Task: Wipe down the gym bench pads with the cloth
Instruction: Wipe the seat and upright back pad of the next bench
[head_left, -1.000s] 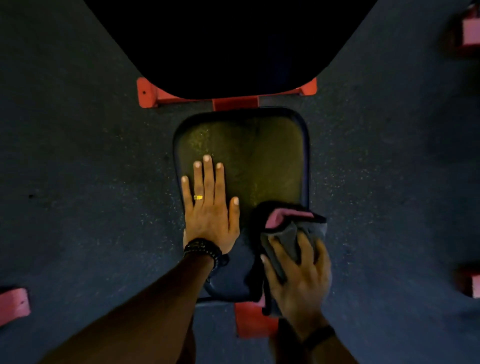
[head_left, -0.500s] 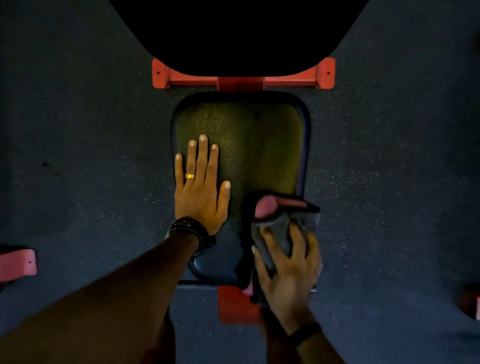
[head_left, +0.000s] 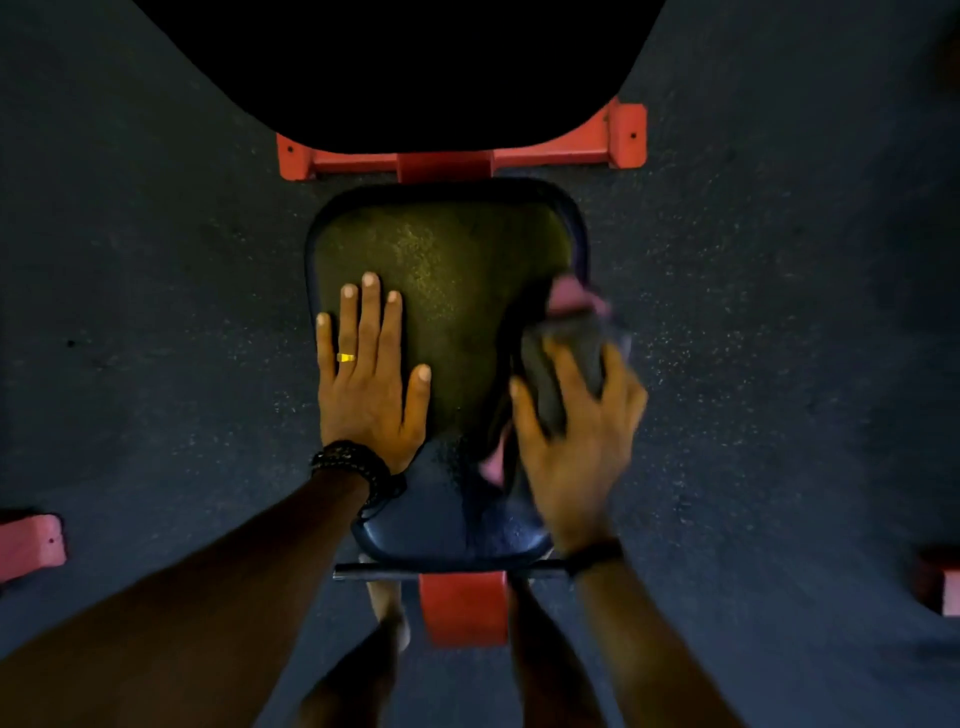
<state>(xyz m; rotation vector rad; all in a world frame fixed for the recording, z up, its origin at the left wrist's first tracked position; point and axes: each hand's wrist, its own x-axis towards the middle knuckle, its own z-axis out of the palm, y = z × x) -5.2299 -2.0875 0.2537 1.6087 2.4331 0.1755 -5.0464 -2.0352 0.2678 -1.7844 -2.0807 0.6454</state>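
Two hands on the seat pad (head_left: 457, 270), one flat, one working the cloth (head_left: 566, 338).

Our left hand (head_left: 371, 387) lies flat near the pad's left edge, fingers straight and close together, thumb spread, a ring (head_left: 346, 357) on one finger and a dark bracelet (head_left: 353, 462) at the wrist. Our right hand (head_left: 576, 441), blurred, presses on the grey-and-pink cloth at the pad's right edge, fingers curled over it. Beyond the pad's far edge we note the red frame (head_left: 447, 163) and a black back pad (head_left: 395, 67); speckled dark floor (head_left: 156, 260) all round.
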